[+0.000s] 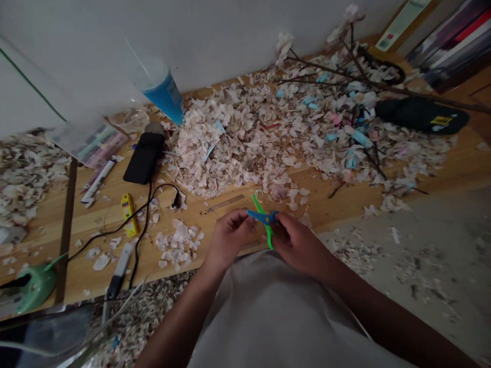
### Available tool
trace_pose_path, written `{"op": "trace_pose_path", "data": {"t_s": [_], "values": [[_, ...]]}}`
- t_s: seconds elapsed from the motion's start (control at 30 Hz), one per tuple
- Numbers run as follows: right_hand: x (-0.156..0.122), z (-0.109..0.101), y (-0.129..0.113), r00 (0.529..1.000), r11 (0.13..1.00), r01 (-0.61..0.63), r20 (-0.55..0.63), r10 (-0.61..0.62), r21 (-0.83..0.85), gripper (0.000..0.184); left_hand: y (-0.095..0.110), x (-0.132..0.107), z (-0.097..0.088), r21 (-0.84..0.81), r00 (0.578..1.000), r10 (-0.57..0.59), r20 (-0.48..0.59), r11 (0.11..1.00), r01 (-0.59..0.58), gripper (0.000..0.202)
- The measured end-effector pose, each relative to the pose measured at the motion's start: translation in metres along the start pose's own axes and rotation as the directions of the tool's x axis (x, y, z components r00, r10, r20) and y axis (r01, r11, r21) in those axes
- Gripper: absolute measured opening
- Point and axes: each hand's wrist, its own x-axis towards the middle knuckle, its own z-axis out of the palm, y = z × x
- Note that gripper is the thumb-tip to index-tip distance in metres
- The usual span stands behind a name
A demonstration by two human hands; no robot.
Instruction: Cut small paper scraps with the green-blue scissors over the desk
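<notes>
Small scissors point(267, 220) with one green and one blue half are in my right hand point(297, 243), its fingers at the handles. The blades stand apart and point away and to the left. My left hand point(229, 236) is closed in a pinch beside the tip of the blue blade. Whatever lies between its fingertips is too small and dim to make out. Beyond both hands spreads a large heap of pale petal-like scraps point(238, 138) on the wooden table point(215, 220). A smaller pile of scraps point(180, 243) lies left of my left hand.
A blue cup point(163, 94) with a straw stands behind the heap. To the left lie a black phone point(143, 158), a yellow box point(129, 214), a utility knife point(121, 266) and black cables. A flowering branch point(360, 79) and a dark pouch point(422, 115) lie right. Scraps litter the floor point(441, 245).
</notes>
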Motion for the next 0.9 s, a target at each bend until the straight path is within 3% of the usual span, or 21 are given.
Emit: {"op": "trace_pose_path", "data": {"t_s": [0.33,0.5,0.7,0.9], "values": [[-0.006,-0.012,-0.007,0.999,0.958,0.042,0.041,-0.032,-0.285,0.022,-0.001,0.000,-0.004,0.025,0.995,0.035,-0.088,0.999,-0.033,0.019],[-0.007,-0.008,-0.006,0.999,0.970,0.022,0.048,-0.010,-0.243,0.020,-0.005,0.002,-0.005,-0.149,0.995,-0.030,-0.092,0.989,0.016,0.021],[-0.009,0.002,-0.001,0.999,0.970,0.037,0.022,-0.032,-0.239,0.017,-0.006,0.002,0.002,-0.399,0.990,-0.110,-0.083,0.914,0.068,0.029],[-0.006,0.002,-0.003,1.000,0.974,0.015,0.010,-0.013,-0.224,0.016,-0.007,0.005,0.003,-0.413,0.992,-0.099,-0.078,0.909,0.058,0.029]]}}
